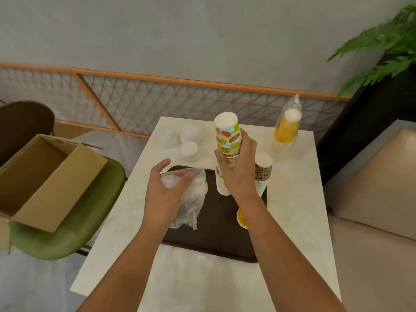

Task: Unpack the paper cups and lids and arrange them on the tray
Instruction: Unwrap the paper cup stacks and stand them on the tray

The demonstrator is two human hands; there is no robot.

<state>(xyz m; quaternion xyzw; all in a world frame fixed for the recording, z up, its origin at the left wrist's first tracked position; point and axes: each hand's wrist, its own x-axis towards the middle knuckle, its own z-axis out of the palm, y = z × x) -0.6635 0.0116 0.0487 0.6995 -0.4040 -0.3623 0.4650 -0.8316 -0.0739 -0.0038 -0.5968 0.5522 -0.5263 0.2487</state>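
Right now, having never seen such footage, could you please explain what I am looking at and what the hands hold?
No machine here: this single picture comes from a camera worn on a person's head, looking down at their bare hands. The left hand holds a crumpled plastic bag. The right hand grips a stack of fruit-printed cups above a dark tray on a pale table. A brown cup stack stands on the tray; a wrapped orange stack and white lids sit farther back.

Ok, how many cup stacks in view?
4: fruit-print stack in right hand, white stack below it on tray, brown stack beside, wrapped orange stack on table. Forearm half-hides an orange cup.
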